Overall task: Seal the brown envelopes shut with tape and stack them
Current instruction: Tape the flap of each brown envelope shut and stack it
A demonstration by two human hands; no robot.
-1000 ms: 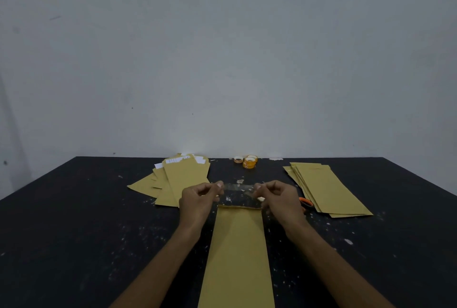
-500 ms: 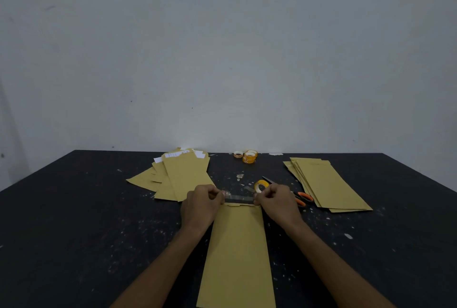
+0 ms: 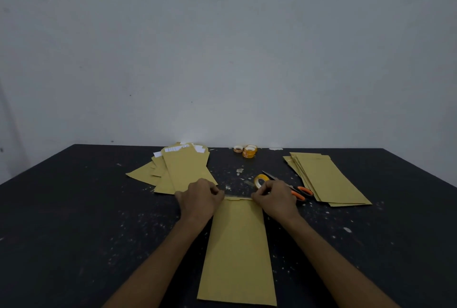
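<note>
A long brown envelope (image 3: 237, 248) lies lengthwise on the black table (image 3: 74, 221) in front of me. A strip of clear tape (image 3: 238, 196) stretches across its far end. My left hand (image 3: 200, 199) pinches the strip's left end and my right hand (image 3: 274, 199) pinches its right end, both low at the envelope's top corners. A loose pile of brown envelopes (image 3: 178, 171) with white paper showing lies at the back left. A neater stack of brown envelopes (image 3: 326, 179) lies at the back right.
A yellow tape roll (image 3: 261, 180) stands just beyond my right hand. Orange-handled scissors (image 3: 296, 190) lie between that hand and the right stack. Three small tape rolls (image 3: 247, 151) sit near the table's far edge by the grey wall.
Both hands have come down with the tape strip from above the envelope onto its far end. The yellow roll and scissors, earlier hidden behind the hands, now show.
</note>
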